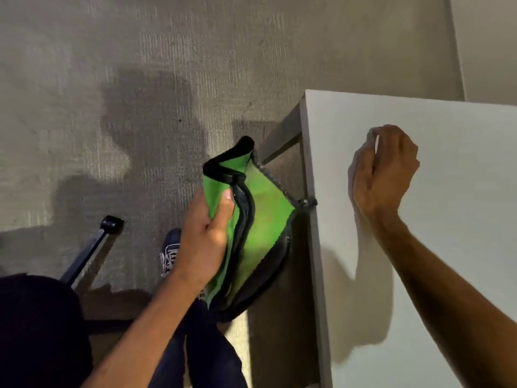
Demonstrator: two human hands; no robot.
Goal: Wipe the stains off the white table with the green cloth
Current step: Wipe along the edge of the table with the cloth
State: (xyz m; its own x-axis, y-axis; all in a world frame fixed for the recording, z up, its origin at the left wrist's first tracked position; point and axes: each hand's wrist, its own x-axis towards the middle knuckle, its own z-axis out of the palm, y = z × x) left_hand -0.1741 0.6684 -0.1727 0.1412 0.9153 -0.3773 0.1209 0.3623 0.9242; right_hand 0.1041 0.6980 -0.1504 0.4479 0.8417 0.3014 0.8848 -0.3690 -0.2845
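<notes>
Head view, left hand (202,242) fingers clutching green cloth (260,219) beside white table (453,247), right hand (383,175) fingers loosely curled on tabletop

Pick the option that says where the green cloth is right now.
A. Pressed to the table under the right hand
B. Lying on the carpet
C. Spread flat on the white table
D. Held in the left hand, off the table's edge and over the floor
D: the left hand grips the green cloth beside the white table, above the floor, while the right hand rests on the tabletop without it.
</notes>
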